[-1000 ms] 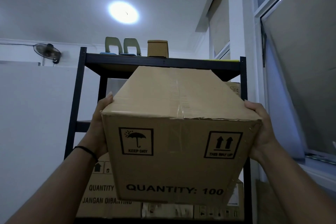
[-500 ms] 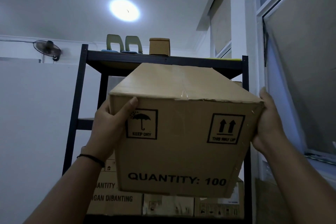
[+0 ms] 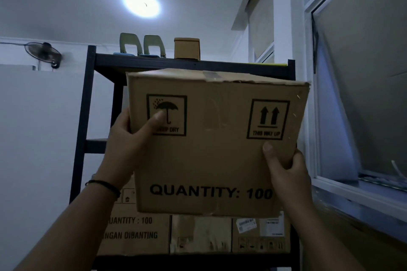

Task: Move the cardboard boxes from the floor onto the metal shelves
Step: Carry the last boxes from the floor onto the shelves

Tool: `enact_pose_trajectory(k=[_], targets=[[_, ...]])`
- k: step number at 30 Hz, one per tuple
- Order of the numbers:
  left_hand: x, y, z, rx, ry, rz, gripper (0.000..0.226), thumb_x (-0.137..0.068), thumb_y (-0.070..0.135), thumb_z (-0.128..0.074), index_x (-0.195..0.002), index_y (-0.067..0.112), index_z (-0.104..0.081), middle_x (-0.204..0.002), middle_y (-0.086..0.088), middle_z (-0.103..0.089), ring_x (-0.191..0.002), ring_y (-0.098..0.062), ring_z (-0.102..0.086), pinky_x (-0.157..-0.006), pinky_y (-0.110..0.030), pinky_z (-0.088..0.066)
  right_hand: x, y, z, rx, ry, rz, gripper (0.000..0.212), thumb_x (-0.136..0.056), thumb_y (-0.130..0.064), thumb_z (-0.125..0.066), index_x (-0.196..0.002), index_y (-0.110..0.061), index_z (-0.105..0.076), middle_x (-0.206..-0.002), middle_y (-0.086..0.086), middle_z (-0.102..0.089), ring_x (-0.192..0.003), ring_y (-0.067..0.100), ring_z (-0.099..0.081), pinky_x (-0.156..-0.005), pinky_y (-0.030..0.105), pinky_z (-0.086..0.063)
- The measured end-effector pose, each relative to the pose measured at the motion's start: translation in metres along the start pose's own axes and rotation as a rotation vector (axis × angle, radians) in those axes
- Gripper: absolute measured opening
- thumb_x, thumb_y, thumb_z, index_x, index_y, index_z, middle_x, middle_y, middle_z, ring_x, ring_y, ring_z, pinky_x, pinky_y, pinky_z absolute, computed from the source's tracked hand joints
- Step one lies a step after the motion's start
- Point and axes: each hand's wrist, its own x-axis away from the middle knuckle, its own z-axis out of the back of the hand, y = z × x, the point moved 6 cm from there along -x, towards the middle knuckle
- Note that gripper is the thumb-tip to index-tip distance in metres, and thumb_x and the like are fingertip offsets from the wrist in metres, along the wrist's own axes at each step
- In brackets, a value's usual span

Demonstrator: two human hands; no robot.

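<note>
We hold a cardboard box (image 3: 215,145) up in front of the black metal shelves (image 3: 189,65), its printed face towards us: an umbrella mark, a "THIS WAY UP" mark and "QUANTITY: 100". The box is tilted a little, its top right corner crumpled, and it hides most of the shelf bay behind it, so we cannot tell whether its far edge rests on a shelf.

Our left hand (image 3: 130,138) grips the left edge, the thumb lying across the umbrella mark and covering part of "KEEP DRY"; the fingers wrap round the side, out of sight. Our right hand (image 3: 288,174) grips the lower right edge, thumb pressed on the front face, and its fingers are likewise hidden behind the box. A dark band (image 3: 103,185) circles the left wrist.

Below the box, a row of stacked boxes (image 3: 198,235) sits on a lower shelf; the left one's lettering is partly cut off by our forearm. On the top shelf stand two pale arched objects (image 3: 141,45), hard to identify, and a small carton (image 3: 186,48). A wall fan (image 3: 44,53) is at the left, a ceiling lamp (image 3: 141,3) above and a window (image 3: 361,86) at the right.
</note>
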Motion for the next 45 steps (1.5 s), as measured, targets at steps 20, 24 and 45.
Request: enact_pose_trajectory(k=[20,24,45], targets=[[0.033,-0.088,-0.008,0.218,-0.005,0.416,0.046,-0.068,0.058,-0.069,-0.106,0.035,-0.056,-0.113,0.006,-0.068,-0.104,-0.015,-0.064,-0.092,-0.039,-0.052,-0.005,0.045,-0.009,0.136,-0.223,-0.201,0.090,-0.063,-0.070,-0.067,-0.140,-0.031,-0.041,-0.124,-0.012,-0.053,-0.116,0.018,-0.054,-0.102,0.045,-0.045],[0.026,-0.092,-0.002,0.246,0.022,0.371,0.050,-0.074,0.054,-0.066,-0.116,0.029,-0.057,-0.115,0.004,-0.067,-0.105,-0.014,-0.064,-0.092,-0.038,-0.052,-0.006,0.054,-0.017,0.052,-0.159,-0.180,0.099,-0.051,-0.075,-0.072,-0.137,-0.032,-0.047,-0.123,-0.010,-0.062,-0.111,0.017,-0.060,-0.100,0.046,-0.048],[-0.035,-0.142,-0.027,-0.028,0.188,0.204,0.049,-0.089,0.039,-0.062,-0.130,0.021,-0.042,-0.120,-0.001,-0.055,-0.104,-0.016,-0.057,-0.090,-0.036,-0.051,-0.101,0.073,-0.039,0.206,-0.177,-0.076,0.042,-0.098,-0.040,-0.049,-0.136,-0.021,-0.048,-0.107,0.003,-0.062,-0.077,0.022,-0.065,-0.059,0.031,-0.051]])
